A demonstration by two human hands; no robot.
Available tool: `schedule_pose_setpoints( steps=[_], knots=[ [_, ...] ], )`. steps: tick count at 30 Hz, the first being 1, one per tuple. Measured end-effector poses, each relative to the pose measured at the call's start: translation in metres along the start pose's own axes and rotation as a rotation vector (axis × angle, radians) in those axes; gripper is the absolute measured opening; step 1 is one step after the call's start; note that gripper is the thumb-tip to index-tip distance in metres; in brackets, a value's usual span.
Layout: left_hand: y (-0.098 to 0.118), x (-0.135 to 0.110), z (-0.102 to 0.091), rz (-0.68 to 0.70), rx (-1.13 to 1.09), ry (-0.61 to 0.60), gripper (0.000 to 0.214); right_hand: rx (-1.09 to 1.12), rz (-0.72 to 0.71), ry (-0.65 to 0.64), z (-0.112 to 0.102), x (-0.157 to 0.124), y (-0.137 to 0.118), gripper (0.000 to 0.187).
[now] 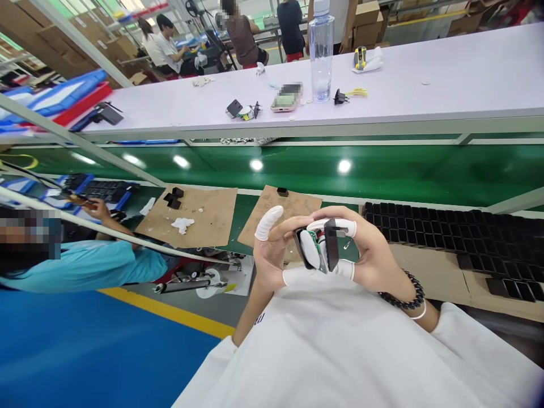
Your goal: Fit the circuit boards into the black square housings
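My left hand [272, 258], wearing white finger cots, is closed on a small open black plastic case [303, 249]. Inside it sits a green circuit board [319, 249] with a white pad [310, 248] on its face. On the other side, my right hand [376, 249], also in finger cots, pinches an upright black cover piece [331, 245] close against the board. The parts are held together in front of my chest, above a brown cardboard sheet [259, 218]. Some fingertips are hidden behind the parts.
Rows of black cases [425, 226] lie at right. A raised white shelf [403, 102] holds a bottle [322, 62], a phone [287, 97] and a black plug [340, 97]. At left a co-worker in a turquoise shirt [85, 258] sits beside a slanting rail [127, 232].
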State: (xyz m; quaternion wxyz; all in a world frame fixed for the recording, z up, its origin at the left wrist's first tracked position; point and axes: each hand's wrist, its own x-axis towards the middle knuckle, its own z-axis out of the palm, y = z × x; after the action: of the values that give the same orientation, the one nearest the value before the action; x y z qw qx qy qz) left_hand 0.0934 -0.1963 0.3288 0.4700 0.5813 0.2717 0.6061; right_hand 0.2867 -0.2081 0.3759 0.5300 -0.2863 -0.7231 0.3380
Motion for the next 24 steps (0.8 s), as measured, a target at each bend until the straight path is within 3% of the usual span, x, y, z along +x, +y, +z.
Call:
schedule_pose_setpoints(
  steps=[11, 17, 24],
  knots=[
    [0.011, 0.003, 0.014, -0.005, -0.040, 0.008, 0.107, 0.192, 0.135, 0.060, 0.003, -0.002, 0.001, 0.039],
    [0.021, 0.008, 0.023, 0.070, 0.016, -0.006, 0.102, 0.269, 0.080, 0.088, 0.002, -0.001, 0.006, 0.042],
    [0.024, 0.010, 0.025, 0.076, 0.039, -0.001, 0.108, 0.308, 0.140, 0.127, 0.003, -0.001, 0.008, 0.042]
  ],
)
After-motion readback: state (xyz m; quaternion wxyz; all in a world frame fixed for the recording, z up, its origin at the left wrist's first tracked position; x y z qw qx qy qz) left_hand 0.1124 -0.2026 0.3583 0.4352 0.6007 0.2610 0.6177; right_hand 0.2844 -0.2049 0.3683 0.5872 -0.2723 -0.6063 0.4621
